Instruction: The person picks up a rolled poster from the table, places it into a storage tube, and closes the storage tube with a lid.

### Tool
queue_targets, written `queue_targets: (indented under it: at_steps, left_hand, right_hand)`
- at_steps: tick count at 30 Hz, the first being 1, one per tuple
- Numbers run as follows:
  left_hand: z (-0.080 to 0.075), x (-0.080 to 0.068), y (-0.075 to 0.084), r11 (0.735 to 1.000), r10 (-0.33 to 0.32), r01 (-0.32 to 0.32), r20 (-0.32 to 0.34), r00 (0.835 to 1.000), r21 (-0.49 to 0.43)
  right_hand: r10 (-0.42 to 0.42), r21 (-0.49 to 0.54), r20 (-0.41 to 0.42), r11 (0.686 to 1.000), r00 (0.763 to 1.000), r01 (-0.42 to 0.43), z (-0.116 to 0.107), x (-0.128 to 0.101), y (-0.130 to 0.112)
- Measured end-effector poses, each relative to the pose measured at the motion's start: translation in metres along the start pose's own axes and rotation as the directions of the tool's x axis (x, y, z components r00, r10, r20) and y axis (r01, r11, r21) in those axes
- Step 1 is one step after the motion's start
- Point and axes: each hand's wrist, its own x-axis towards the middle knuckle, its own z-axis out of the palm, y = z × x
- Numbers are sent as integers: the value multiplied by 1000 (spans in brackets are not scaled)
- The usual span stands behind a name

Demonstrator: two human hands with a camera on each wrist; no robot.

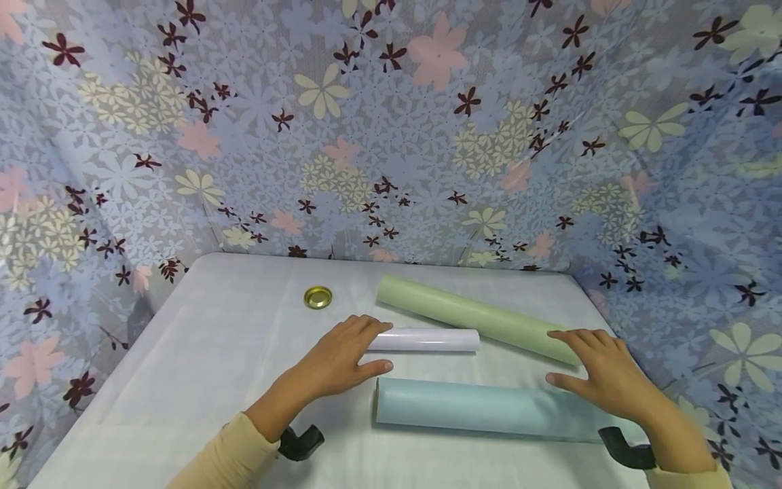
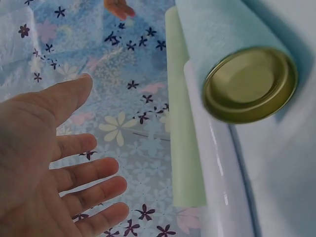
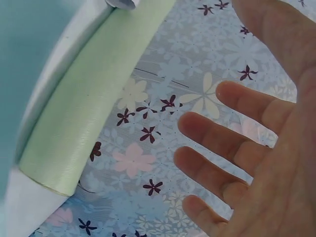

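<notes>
Neither hand grips anything: the left hand (image 1: 339, 360) hovers flat with fingers at the white roll's (image 1: 427, 339) nine o'clock end, and the right hand (image 1: 601, 377) spreads loosely over the three o'clock ends of the blue roll (image 1: 476, 407) and green roll (image 1: 470, 316). Both wrist views show bare palms and parted fingers, which the head view hides. At eleven o'clock a gold lid (image 1: 318, 297) lies apart on the white table (image 1: 201, 367). Flowered cloth (image 1: 391, 136) walls three sides.

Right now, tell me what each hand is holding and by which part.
Nothing is held. The left hand hovers open by the white roll; the right hand hovers open over the blue roll.
</notes>
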Motion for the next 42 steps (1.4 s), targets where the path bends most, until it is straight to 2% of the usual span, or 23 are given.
queue_targets:
  at_steps: [5,12,19,27,33,42]
  left_hand:
    - [-7,13,-4,999,11,-10,-8,1000,33]
    - [-17,33,-16,997,-4,2,18,1000,77]
    - [-21,47,-25,995,-42,37,53,998,93]
    - [-14,60,-32,984,-98,81,104,990,156]
    - [-5,66,-38,971,-122,87,147,982,221]
    - [8,71,-42,955,-167,101,224,960,281]
  right_hand:
    - [-19,-1,-38,1000,999,19,-3,14,2]
    - [-39,-58,-81,998,996,34,1,34,10]
    - [5,-72,-49,997,999,-8,2,51,16]
    - [65,-78,10,995,998,-64,4,68,25]
    - [106,-103,34,989,994,-102,10,78,28]
    - [128,-103,36,987,991,-124,20,90,40]
